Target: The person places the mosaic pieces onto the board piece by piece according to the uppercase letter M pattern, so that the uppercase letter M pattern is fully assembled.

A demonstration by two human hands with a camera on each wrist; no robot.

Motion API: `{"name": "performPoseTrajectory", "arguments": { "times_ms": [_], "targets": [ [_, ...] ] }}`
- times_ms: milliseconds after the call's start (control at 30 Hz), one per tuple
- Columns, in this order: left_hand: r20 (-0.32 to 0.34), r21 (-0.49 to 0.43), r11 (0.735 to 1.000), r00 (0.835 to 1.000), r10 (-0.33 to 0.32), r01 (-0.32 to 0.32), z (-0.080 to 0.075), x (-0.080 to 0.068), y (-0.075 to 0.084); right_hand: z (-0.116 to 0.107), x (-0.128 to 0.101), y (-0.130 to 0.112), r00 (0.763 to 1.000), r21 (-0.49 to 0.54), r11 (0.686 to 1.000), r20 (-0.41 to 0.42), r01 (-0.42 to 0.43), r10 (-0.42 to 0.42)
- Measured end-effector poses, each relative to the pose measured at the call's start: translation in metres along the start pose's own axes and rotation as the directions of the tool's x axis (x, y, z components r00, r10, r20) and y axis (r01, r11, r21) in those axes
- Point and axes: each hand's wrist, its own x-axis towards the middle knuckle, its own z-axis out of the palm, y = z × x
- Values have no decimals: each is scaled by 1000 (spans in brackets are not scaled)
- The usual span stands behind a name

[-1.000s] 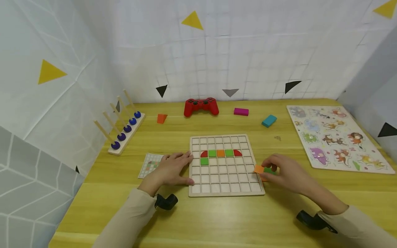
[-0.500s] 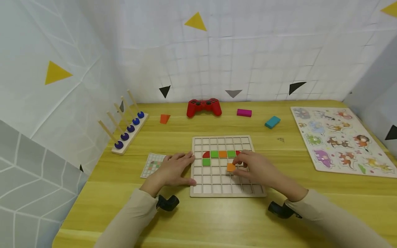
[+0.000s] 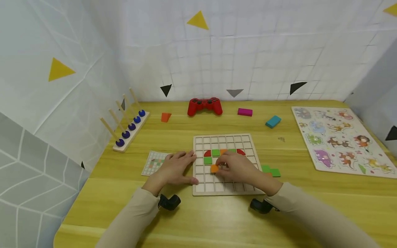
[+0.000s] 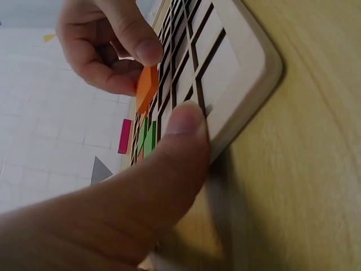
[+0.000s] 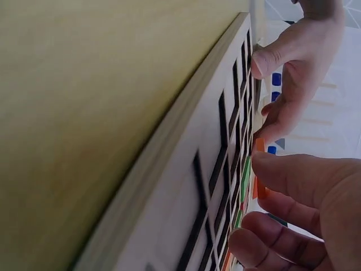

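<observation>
My right hand [image 3: 237, 167] pinches an orange square tile [image 3: 214, 168] between thumb and finger, over the wooden grid board [image 3: 227, 190]. In the left wrist view the orange tile [image 4: 147, 89] stands tilted near the grid's cells. My left hand [image 3: 173, 171] rests at the board's left edge, its thumb touching the rim and its fingers extended. On the board, a red quarter-round piece [image 3: 207, 153], a green tile [image 3: 215, 152] and other pieces form a row. Another green tile [image 3: 207, 160] sits below the left red piece.
Loose green tiles [image 3: 274, 172] lie right of the board, partly behind my right wrist. A pattern card [image 3: 151, 163] lies by my left hand. Farther out are a peg rack [image 3: 131, 132], a red game controller [image 3: 204, 106], a blue block [image 3: 273, 121] and an animal puzzle [image 3: 338, 137].
My right hand has carried the orange tile leftward from the pile beside the board to over the grid's left part. The left hand has stayed at the board's edge.
</observation>
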Motion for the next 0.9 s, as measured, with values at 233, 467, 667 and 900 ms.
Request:
{"name": "performPoseTrajectory", "arguments": {
  "times_ms": [233,467,667,900],
  "targets": [
    [3,-8,1000,1000,1,-1,0,-2,0,6,9,-5,999,20,999,-17,46,-45],
    [-7,6,1000,1000,8,-8,1,0,-1,8,12,-7,996,14,996,-36,87,-87],
    [-4,4,1000,1000,7,-7,2,-1,-1,11,14,-8,997,27,997,-41,68,-67],
    [-7,6,1000,1000,12,-12,2,-1,-1,11,13,-9,998,23,998,-47,51,-50]
  ]
}}
